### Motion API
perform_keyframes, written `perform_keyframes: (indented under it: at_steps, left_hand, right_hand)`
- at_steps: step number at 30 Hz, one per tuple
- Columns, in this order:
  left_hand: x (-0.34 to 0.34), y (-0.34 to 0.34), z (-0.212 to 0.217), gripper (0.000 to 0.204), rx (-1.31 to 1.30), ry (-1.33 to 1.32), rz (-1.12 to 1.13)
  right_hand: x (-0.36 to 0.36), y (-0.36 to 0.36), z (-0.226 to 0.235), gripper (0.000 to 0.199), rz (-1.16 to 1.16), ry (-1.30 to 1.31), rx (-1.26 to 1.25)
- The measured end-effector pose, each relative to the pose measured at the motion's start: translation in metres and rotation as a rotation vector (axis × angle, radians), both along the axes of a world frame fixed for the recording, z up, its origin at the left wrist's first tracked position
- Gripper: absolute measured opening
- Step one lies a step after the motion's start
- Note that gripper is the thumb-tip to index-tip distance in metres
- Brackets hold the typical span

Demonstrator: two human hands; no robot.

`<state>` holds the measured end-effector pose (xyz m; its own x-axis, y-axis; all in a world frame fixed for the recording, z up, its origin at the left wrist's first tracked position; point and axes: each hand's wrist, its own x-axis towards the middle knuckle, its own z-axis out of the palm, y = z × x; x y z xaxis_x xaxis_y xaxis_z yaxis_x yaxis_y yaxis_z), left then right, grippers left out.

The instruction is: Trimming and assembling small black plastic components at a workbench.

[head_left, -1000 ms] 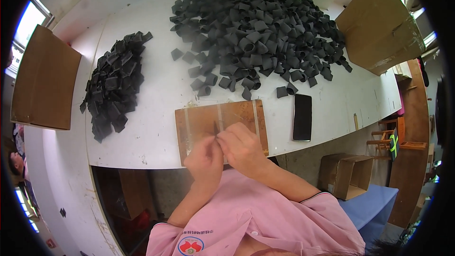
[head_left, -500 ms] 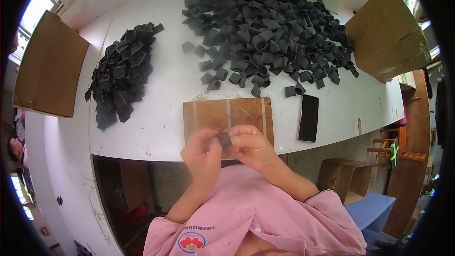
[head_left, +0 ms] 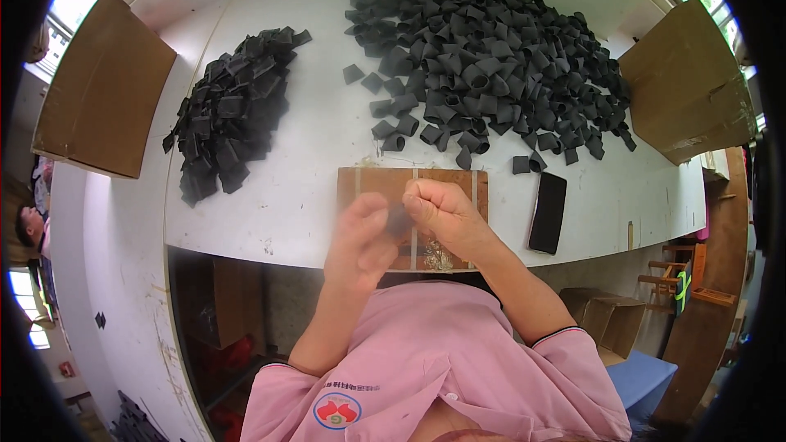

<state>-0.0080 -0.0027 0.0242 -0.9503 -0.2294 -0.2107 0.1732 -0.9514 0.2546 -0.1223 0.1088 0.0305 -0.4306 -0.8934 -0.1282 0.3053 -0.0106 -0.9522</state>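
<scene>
Over the wooden board (head_left: 360, 184), I hold a small black piece (head_left: 399, 219) between my two hands. My right hand (head_left: 449, 211) is closed, with its thumb and bent fingers pinching the piece's right side. My left hand (head_left: 359, 237) is smeared by motion; its fingers curl at the piece's left side. The piece is blurred and partly covered by fingers, so its exact shape cannot be told. Beyond the board lies a large heap of short black tubes (head_left: 491, 57). To the left is a smaller pile of flatter black pieces (head_left: 233, 106).
A black phone (head_left: 548, 213) lies right of the board. Cardboard boxes stand at the left (head_left: 106, 90) and right (head_left: 692, 82) of the white table (head_left: 303, 196). Loose light threads (head_left: 438, 255) lie on the board's near edge. Another person (head_left: 31, 225) shows at far left.
The whole view has shifted, with the table's things now farther right. My hands have risen slightly over the board, and the right one is more tightly closed. Threads on the board are now uncovered.
</scene>
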Motion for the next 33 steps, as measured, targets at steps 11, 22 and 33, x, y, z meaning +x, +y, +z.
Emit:
perform_keyframes:
  at_steps: [11, 22, 33]
  left_hand:
    - [-0.015, 0.000, 0.021, 0.025, -1.572, 0.072, 0.380]
    - [-0.011, 0.020, 0.037, 0.012, -0.651, -0.160, 0.519]
    - [-0.002, 0.014, 0.014, 0.010, -0.932, -0.156, 0.459]
  right_hand:
    - [0.016, 0.010, 0.019, 0.041, -0.501, 1.170, -0.152]
    - [0.020, -0.007, 0.030, 0.029, -0.590, 1.437, -0.163]
    - [0.009, -0.006, 0.005, 0.014, -0.480, 1.087, -0.267]
